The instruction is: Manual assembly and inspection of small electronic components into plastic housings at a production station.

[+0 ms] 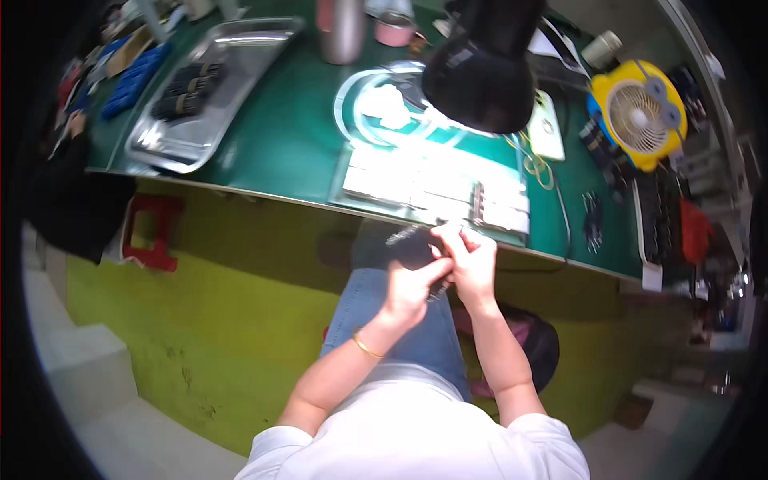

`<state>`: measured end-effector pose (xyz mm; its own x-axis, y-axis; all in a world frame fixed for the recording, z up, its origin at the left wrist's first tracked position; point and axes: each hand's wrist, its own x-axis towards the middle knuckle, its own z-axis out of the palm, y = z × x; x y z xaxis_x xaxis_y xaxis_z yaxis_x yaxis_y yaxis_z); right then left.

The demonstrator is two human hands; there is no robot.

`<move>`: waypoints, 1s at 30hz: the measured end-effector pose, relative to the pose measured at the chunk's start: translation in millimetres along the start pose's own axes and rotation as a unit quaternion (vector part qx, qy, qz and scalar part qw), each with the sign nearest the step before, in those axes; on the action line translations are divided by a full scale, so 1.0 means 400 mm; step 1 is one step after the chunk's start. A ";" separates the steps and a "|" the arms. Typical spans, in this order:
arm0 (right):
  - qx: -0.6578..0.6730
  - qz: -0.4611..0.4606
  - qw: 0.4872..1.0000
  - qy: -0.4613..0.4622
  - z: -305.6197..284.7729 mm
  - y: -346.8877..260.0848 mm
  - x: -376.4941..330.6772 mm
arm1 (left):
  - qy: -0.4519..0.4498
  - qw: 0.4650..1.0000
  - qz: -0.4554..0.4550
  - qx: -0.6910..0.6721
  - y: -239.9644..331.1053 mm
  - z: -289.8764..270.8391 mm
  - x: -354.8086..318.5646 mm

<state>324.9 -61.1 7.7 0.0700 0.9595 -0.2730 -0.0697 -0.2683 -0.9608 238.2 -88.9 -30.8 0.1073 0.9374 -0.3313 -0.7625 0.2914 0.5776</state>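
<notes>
A small black piece with a rough, speckled edge (412, 248) is held just off the table's front edge, over my lap. My left hand (410, 290) grips it from below and the left, thumb pointing toward the other hand. On the piece's right side, my right hand (468, 252) closes with thumb and fingers pinched together. Motion blur and my fingers hide much of the piece, so its exact kind does not show. Just beyond my hands a pale board (384, 178) lies under bright lamp light, with a short dark strip (478, 204) on it.
A black lamp head (480, 84) hangs low over the green table (264, 144). At left stands a metal tray (232, 104) with several black bundles. A yellow fan (640, 118), a white phone-like slab (546, 126) and cables are at right. Another person's sleeve (76, 192) shows far left.
</notes>
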 end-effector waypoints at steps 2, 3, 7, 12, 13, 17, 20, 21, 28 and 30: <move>0.005 -0.016 1.000 0.009 -0.014 0.018 0.003 | -0.023 1.000 -0.019 -0.009 -0.018 -0.007 0.007; 0.012 -0.041 0.999 -0.008 -0.023 0.023 0.005 | -0.023 0.999 -0.022 -0.004 -0.023 -0.001 0.009; 0.015 -0.042 0.999 0.023 -0.040 0.029 -0.002 | -0.017 1.000 -0.017 0.013 -0.034 0.012 0.004; 0.025 -0.023 0.999 0.040 -0.039 0.034 0.002 | -0.024 1.000 0.004 0.018 -0.040 0.007 0.003; 0.027 -0.028 0.999 0.037 -0.039 0.037 0.002 | -0.030 0.999 0.009 0.017 -0.041 0.006 0.003; 0.035 -0.030 0.998 0.032 -0.038 0.040 0.007 | -0.035 0.999 0.013 0.017 -0.039 0.006 0.008; 0.046 -0.021 0.998 0.024 -0.038 0.037 0.012 | -0.035 0.999 0.005 0.016 -0.038 0.001 0.012; 0.044 -0.023 0.998 0.024 -0.038 0.036 0.013 | -0.036 0.999 0.003 0.016 -0.038 0.001 0.013; 0.046 -0.020 0.999 0.018 -0.040 0.031 0.013 | -0.039 0.999 0.007 0.020 -0.037 0.008 0.012; 0.048 -0.013 0.999 0.012 -0.044 0.032 0.015 | -0.043 0.999 0.007 0.021 -0.035 0.008 0.011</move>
<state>342.1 -60.4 -7.0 0.0973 0.9631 -0.2511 -0.1621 -0.2336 -0.9587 251.6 -88.3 -38.0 0.1515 0.9540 -0.2589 -0.7375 0.2834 0.6130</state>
